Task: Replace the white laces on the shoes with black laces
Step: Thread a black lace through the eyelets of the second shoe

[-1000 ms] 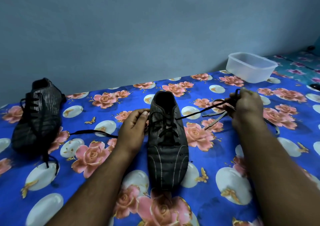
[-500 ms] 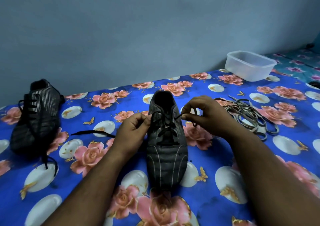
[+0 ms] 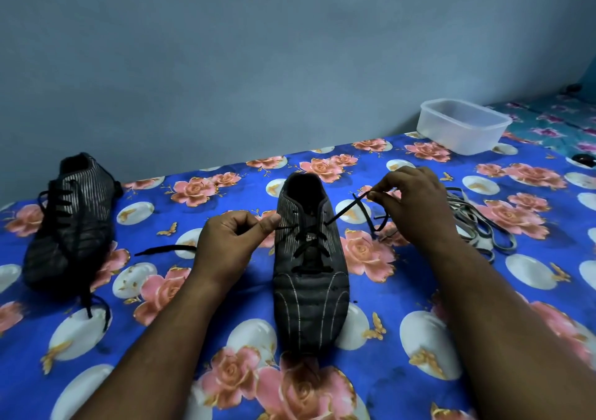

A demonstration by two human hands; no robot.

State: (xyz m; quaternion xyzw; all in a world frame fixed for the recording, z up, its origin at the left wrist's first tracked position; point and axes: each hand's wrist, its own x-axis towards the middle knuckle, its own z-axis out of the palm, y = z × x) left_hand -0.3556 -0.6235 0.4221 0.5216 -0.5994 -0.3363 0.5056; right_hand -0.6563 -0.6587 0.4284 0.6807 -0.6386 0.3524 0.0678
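A dark striped shoe (image 3: 308,294) lies in the middle of the flowered sheet, toe toward me, with a black lace (image 3: 310,237) crossed through its eyelets. My left hand (image 3: 230,242) pinches the lace's left end beside the shoe's left side; the loose tip trails left on the sheet. My right hand (image 3: 416,206) pinches the right end, drawn up and away to the right of the shoe. A second dark shoe (image 3: 69,226) with black laces lies at the far left. A heap of pale laces (image 3: 480,226) lies just behind my right hand.
A clear plastic container (image 3: 461,126) stands at the back right near the grey wall. A small dark object (image 3: 582,160) lies at the right edge. The blue flowered sheet (image 3: 403,355) covers the whole surface.
My right hand has moved up and to the right from the shoe's eyelets, drawing the lace end out with it. My left hand stays pinching at the shoe's left side.
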